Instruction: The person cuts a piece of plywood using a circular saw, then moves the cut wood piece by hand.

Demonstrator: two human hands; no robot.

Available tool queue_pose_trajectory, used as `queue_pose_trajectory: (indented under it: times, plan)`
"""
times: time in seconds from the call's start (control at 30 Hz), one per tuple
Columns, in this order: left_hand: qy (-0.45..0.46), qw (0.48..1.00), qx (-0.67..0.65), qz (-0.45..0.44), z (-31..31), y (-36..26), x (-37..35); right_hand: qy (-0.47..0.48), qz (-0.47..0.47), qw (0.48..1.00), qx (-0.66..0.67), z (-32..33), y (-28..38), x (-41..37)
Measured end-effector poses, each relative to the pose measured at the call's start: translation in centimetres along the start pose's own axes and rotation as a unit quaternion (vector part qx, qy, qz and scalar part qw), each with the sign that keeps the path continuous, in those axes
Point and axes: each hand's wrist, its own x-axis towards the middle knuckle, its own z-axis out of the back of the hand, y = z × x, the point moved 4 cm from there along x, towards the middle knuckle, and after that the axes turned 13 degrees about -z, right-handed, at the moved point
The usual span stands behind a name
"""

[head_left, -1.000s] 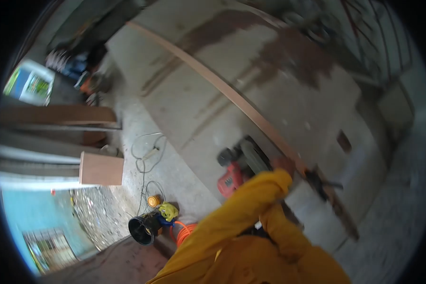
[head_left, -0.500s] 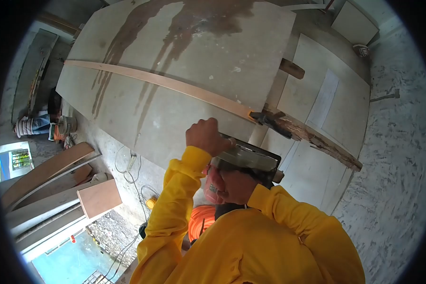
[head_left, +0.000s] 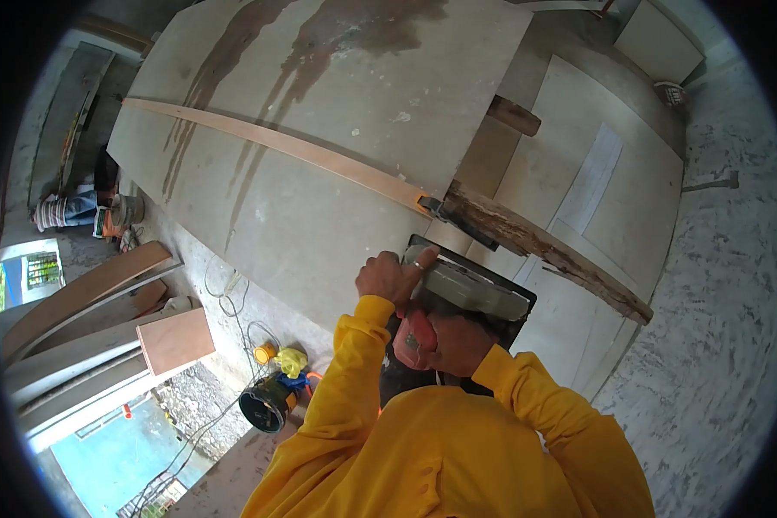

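A tool with a dark rectangular plate [head_left: 525,315] and a red handle [head_left: 414,342] is held close to my chest; its exact kind I cannot make out. My left hand [head_left: 391,278] is closed on the near-left end of the plate, by a grey flat surface [head_left: 479,292] on it. Lower down, my right hand [head_left: 462,341] wraps around behind the red handle. Just ahead, a long thin wooden strip [head_left: 285,150] crosses a big stained board [head_left: 319,207]. A black and orange clamp [head_left: 430,205] sits at the strip's right end.
A rough, splintered timber [head_left: 544,246] juts out right of the board, with a short wood block [head_left: 515,115] behind it. Cables [head_left: 233,298] and a black bucket [head_left: 266,406] are on the floor at left. Wooden offcuts [head_left: 177,341] lie beyond. A patchy wall [head_left: 716,285] stands at right.
Both hands and the tool have moved right in view, and the plate shows more fully. The camera view has shifted, bringing the black bucket into sight and hiding most of the orange item.
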Motion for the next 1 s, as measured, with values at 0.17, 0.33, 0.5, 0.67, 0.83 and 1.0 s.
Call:
queue_pose_trajectory:
  times: [0.17,0.33,0.5,0.67,0.83,1.0]
  plan:
    - [-0.012,1.000,-0.017,-0.018,-0.6,-2.8,0.6,-0.071,0.059,0.994,0.053,-1.5,-4.8,1.6]
    - [-0.031,0.999,-0.019,-0.029,-0.9,-4.5,2.1,-0.110,0.069,0.986,0.107,-1.5,-7.2,3.5]
    - [-0.005,0.999,-0.024,-0.025,-1.3,-4.9,3.7,-0.105,0.056,0.984,0.135,0.4,-7.1,3.9]
    - [0.001,0.999,-0.033,-0.016,-1.6,-5.0,3.5,-0.097,0.080,0.982,0.143,0.9,-7.8,3.9]
    - [-0.011,0.999,-0.046,-0.008,-2.0,-4.8,4.1,-0.065,0.072,0.984,0.148,0.9,-8.0,4.5]
    - [-0.015,0.997,-0.069,-0.004,-1.9,-4.7,4.4,-0.060,0.084,0.984,0.148,0.9,-8.5,5.4]
